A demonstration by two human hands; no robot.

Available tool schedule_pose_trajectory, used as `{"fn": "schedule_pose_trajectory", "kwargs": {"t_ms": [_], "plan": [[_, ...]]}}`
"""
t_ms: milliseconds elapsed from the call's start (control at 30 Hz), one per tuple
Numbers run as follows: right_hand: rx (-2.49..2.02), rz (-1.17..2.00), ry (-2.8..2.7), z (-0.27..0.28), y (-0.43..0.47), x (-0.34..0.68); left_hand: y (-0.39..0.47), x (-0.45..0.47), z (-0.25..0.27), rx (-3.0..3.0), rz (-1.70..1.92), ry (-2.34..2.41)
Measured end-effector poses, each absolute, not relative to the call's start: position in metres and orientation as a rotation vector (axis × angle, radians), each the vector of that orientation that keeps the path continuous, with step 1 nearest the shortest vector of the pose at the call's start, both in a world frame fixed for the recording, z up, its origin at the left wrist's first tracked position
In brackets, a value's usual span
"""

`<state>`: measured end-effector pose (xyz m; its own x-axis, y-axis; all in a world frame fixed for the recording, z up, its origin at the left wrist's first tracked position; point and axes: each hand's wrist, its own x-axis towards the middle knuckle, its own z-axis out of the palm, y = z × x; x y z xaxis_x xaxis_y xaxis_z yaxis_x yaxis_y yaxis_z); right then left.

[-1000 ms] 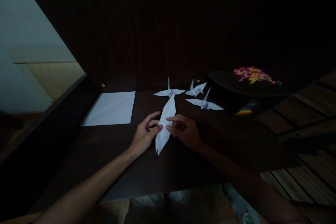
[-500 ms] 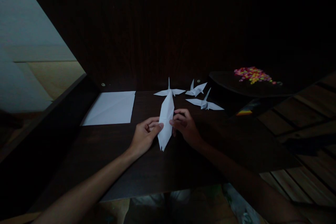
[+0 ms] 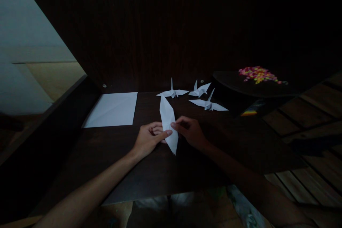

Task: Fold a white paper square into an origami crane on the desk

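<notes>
A long, pointed piece of folded white paper (image 3: 167, 114) is held between my two hands, just above the dark table. My left hand (image 3: 150, 137) grips its left edge, thumb on top and fingers behind it. On the opposite edge my right hand (image 3: 189, 130) pinches the paper, its thumb on the front face; some of its fingers are hidden. Behind the folded paper stand three white paper cranes: one straight ahead (image 3: 173, 93), one farther right (image 3: 199, 90) and one nearer on the right (image 3: 208, 105).
A flat white sheet of paper (image 3: 113, 109) lies on the table (image 3: 107, 156) at the left. To the right, a dark raised shelf (image 3: 229, 82) carries a pile of small colourful pieces (image 3: 258, 74). A low dark side panel (image 3: 50, 114) borders the left side.
The folded paper has turned: its far tip has swung left and its near tip right. My left thumb lies farther across it. The cranes and the sheet stay put.
</notes>
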<state>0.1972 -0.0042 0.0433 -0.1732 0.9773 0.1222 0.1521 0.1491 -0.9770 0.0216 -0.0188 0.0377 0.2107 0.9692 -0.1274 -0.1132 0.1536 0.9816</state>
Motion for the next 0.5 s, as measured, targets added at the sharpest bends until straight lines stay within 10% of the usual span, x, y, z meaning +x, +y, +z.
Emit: {"fn": "schedule_pose_trajectory", "kwargs": {"t_ms": [500], "plan": [[-1.009, 1.218, -1.427, 0.0372, -0.0030, 0.1965, -0.0190, 0.0216, 0.0415, 1.017, 1.038, 0.982]]}}
